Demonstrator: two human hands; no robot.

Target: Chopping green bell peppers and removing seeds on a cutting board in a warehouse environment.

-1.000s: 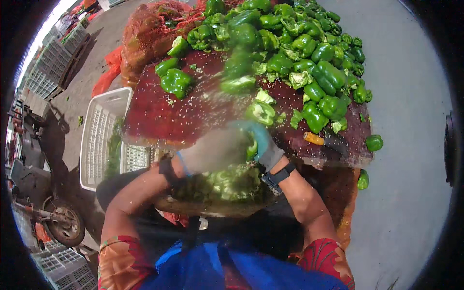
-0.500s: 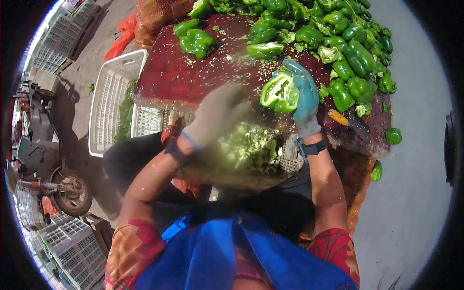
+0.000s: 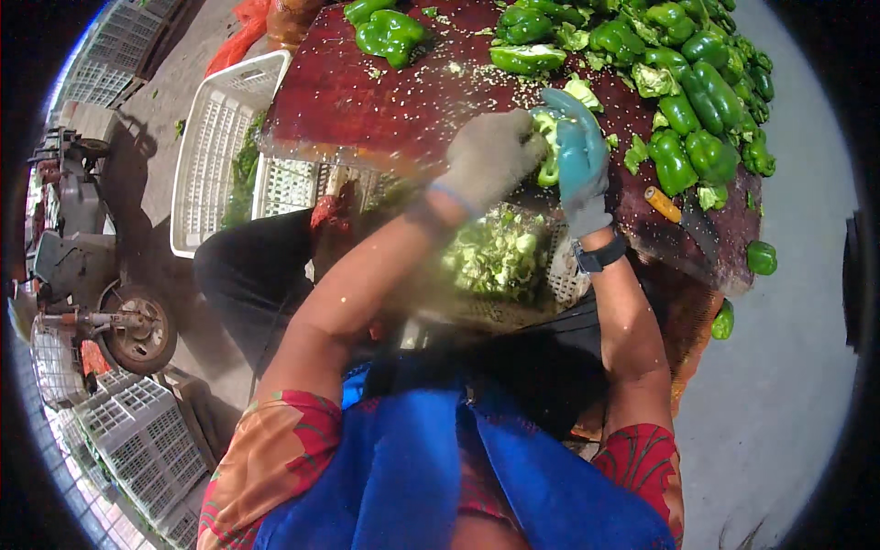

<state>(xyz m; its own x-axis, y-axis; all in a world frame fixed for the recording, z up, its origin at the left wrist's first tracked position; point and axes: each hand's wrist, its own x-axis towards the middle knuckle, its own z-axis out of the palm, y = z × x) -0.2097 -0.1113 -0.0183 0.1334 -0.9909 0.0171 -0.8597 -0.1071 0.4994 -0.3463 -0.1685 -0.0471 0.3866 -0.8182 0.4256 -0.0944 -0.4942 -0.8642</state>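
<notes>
My right hand [image 3: 581,160], in a teal-coated glove, holds a cut green bell pepper [image 3: 548,151] over the near edge of a dark red board [image 3: 367,115]. Against the pepper's open side, my left hand [image 3: 492,158] in a grey glove has its fingers curled in; whatever they pinch is hidden. Pale seeds are scattered over the board. A knife with an orange handle [image 3: 662,203] lies to the right of my right hand. Below both hands, a heap of pale green pepper scraps [image 3: 500,255] sits in a crate between my legs.
Whole green peppers [image 3: 706,101] are piled at the board's far right. A pepper half [image 3: 392,37] lies at its far left. A white crate [image 3: 188,174] with greens stands on the left. Two peppers lie off the board's right side. A motorbike [image 3: 92,247] and stacked crates [image 3: 147,440] stand further left.
My left hand has moved right and up from beside the board's edge to the pepper. The pepper has turned, so its cut face shows less. The view has shifted slightly.
</notes>
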